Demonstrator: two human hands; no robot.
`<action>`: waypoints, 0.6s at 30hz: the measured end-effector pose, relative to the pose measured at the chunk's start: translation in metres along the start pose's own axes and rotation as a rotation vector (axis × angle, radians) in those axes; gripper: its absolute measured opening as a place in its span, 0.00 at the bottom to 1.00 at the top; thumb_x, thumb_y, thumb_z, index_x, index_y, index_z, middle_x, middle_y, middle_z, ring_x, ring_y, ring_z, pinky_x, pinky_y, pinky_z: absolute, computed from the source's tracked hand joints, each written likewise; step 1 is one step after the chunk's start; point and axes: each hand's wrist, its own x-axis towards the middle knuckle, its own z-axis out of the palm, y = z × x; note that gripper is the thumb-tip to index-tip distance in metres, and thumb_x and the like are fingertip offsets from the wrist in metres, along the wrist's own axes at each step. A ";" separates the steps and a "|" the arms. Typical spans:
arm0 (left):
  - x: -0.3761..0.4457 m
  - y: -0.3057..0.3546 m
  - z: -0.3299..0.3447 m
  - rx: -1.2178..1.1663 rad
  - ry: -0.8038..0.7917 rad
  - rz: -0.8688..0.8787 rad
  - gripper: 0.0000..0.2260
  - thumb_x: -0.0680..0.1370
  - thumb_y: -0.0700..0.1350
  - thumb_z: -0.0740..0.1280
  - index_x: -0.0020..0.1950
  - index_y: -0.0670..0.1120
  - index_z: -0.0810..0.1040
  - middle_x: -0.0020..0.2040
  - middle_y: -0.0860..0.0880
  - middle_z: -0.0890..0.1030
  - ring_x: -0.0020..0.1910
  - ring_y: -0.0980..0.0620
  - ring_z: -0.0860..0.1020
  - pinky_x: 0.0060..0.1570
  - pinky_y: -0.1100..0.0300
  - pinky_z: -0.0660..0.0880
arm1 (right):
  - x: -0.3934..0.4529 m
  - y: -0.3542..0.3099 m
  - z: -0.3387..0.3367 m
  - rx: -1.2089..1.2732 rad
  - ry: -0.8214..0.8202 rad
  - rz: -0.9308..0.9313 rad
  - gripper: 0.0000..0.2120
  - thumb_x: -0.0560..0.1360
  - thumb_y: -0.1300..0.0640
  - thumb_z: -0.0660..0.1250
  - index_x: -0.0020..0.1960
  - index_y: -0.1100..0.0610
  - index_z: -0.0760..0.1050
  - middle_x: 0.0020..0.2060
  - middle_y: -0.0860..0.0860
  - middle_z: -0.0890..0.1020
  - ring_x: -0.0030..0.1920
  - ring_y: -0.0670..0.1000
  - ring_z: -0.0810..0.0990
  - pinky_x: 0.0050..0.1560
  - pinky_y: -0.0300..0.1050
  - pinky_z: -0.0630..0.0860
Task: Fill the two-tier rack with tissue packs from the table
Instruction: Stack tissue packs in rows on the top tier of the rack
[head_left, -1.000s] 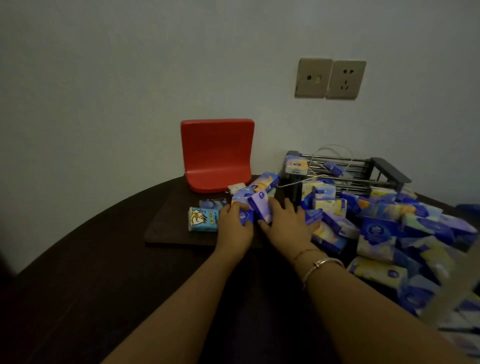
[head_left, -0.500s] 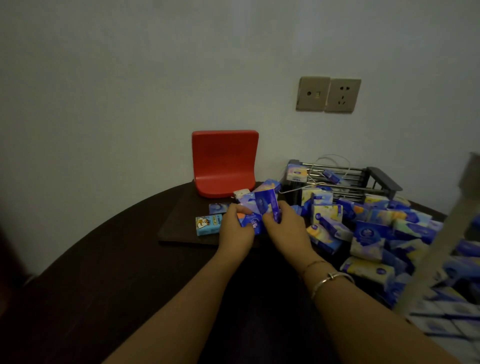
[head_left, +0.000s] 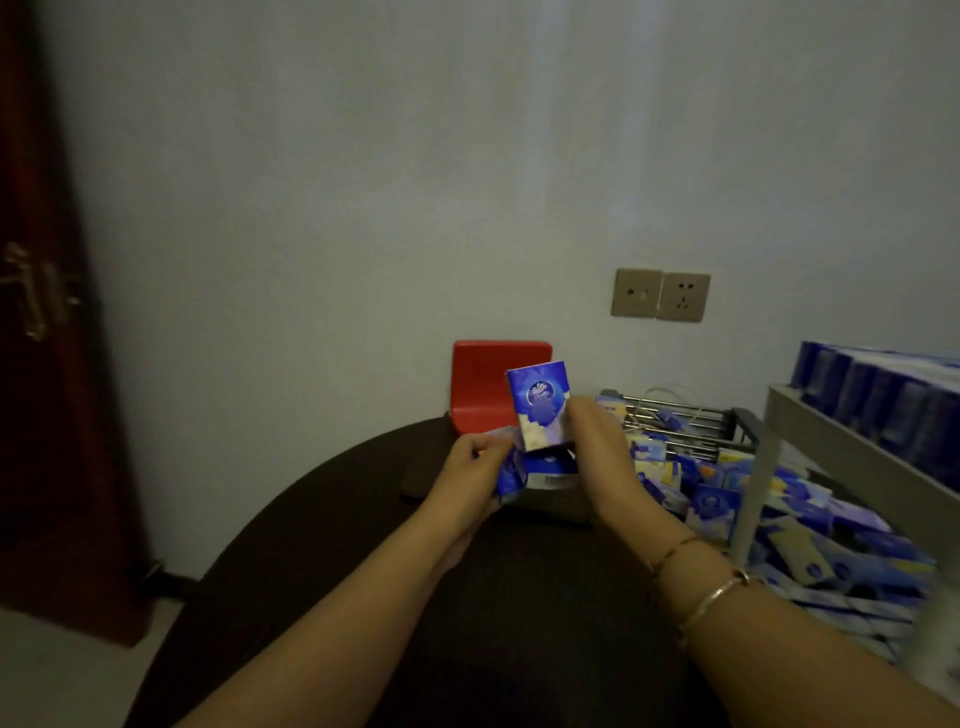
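Note:
My right hand (head_left: 597, 447) holds a blue tissue pack (head_left: 540, 405) upright above the dark round table (head_left: 322, 545). My left hand (head_left: 467, 473) grips other blue packs (head_left: 511, 475) just below and left of it. A large heap of tissue packs (head_left: 779, 514) covers the table's right side. The grey two-tier rack (head_left: 852, 457) stands at the right edge, its top tier lined with dark blue packs (head_left: 883, 395).
A red plastic stand (head_left: 483, 384) sits behind my hands against the wall. A black wire rack (head_left: 691, 421) lies behind the heap. Wall sockets (head_left: 660, 294) are above it. A dark wooden door (head_left: 47, 312) is at the left.
Both hands have lifted packs off the table; the right hand raised one pack upright. My view swung up and left, bringing the door and the grey rack's top tier into sight.

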 end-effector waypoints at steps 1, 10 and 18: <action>-0.011 0.007 0.002 -0.045 -0.024 0.002 0.11 0.78 0.48 0.65 0.59 0.47 0.71 0.54 0.46 0.79 0.51 0.50 0.81 0.51 0.54 0.79 | -0.007 -0.009 0.000 -0.002 -0.002 -0.023 0.17 0.80 0.63 0.52 0.34 0.54 0.66 0.34 0.52 0.71 0.49 0.62 0.70 0.29 0.27 0.68; -0.061 0.066 0.033 -0.077 0.033 0.220 0.09 0.77 0.43 0.67 0.55 0.50 0.70 0.57 0.41 0.80 0.49 0.45 0.82 0.47 0.48 0.81 | -0.029 -0.092 -0.026 0.240 -0.004 -0.035 0.07 0.80 0.60 0.55 0.43 0.56 0.67 0.40 0.52 0.76 0.37 0.46 0.76 0.32 0.35 0.74; -0.089 0.128 0.100 -0.102 -0.009 0.350 0.10 0.79 0.38 0.62 0.57 0.47 0.65 0.45 0.40 0.78 0.35 0.49 0.77 0.29 0.62 0.73 | -0.029 -0.170 -0.125 0.145 -0.160 -0.122 0.05 0.76 0.62 0.62 0.49 0.53 0.68 0.43 0.55 0.80 0.39 0.55 0.80 0.40 0.46 0.78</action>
